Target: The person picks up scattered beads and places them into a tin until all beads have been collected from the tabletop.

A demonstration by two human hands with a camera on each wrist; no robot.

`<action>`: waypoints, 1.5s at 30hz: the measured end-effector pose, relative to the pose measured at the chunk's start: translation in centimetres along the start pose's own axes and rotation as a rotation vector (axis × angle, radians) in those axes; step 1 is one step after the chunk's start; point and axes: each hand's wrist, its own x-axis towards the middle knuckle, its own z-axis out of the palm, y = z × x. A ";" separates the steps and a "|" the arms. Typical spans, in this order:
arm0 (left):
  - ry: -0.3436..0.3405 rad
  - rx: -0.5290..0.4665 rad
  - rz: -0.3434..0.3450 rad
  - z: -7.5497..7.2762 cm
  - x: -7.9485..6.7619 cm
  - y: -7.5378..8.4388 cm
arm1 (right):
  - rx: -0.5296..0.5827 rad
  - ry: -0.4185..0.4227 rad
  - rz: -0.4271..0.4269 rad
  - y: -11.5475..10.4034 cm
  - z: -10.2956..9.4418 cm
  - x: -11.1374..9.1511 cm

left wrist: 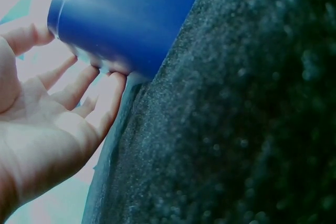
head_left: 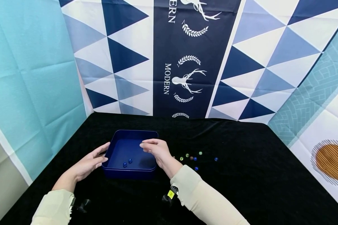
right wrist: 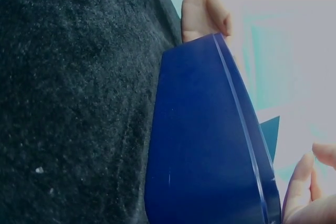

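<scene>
A dark blue rectangular box [head_left: 129, 174] without a lid stands on the black cloth, and two blue marbles [head_left: 127, 162] lie inside it. My left hand [head_left: 88, 163] touches the box's left side, fingertips against the outer wall and thumb by the rim; the left wrist view shows these fingers [left wrist: 113, 95] fairly straight. Over the right part of the box, my right hand [head_left: 158, 152] brings thumb and forefinger together, pinching a small marble that the fingertips almost wholly hide. In the right wrist view this hand [right wrist: 312, 192] is above the rim.
Right of the box, several loose marbles lie scattered on the cloth, among them a green one [head_left: 200, 153], a brown one [head_left: 191, 158] and a blue one [head_left: 216, 159]. Patterned cloth hangings [head_left: 186, 78] rise behind the table.
</scene>
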 end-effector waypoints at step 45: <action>-0.001 -0.008 0.028 0.1 -0.1 -0.1 | 0.029 0.040 -0.140 1.9 -4.7 -2.1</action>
